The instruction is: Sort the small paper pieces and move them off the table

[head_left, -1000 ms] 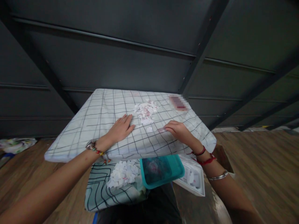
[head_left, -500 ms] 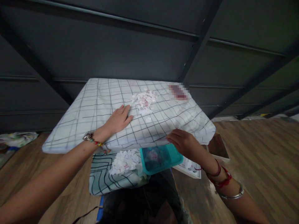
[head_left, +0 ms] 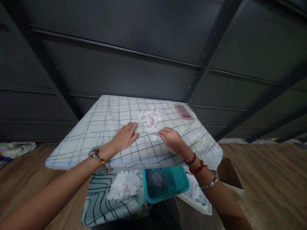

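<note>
My left hand (head_left: 124, 136) lies flat on the checked cloth (head_left: 100, 131) covering the table, fingers stretched out, beside a pile of small white paper slips (head_left: 151, 117) with pinkish marks. At the pile's near right edge, my right hand (head_left: 172, 140) has its thumb and fingers pinched on a pale paper slip (head_left: 155, 133), partly hidden by the fingertips. Under the table's front edge sits a teal plastic tub (head_left: 183, 185) with a pinkish, blurred content. Left of it, a larger heap of white slips (head_left: 124, 187) rests on a patterned green cloth (head_left: 96, 198).
A pixelated reddish flat object (head_left: 184, 111) lies at the table's far right. A white box (head_left: 202, 206) with pale contents stands right of the tub, and an open brown box (head_left: 230, 175) is on the wooden floor (head_left: 271, 179). Dark metal panels (head_left: 134, 73) rise behind the table.
My right hand has moved from the table's front edge above the tub, up and leftward to the slip pile. My left hand stays flat on the cloth. The view has tilted upward.
</note>
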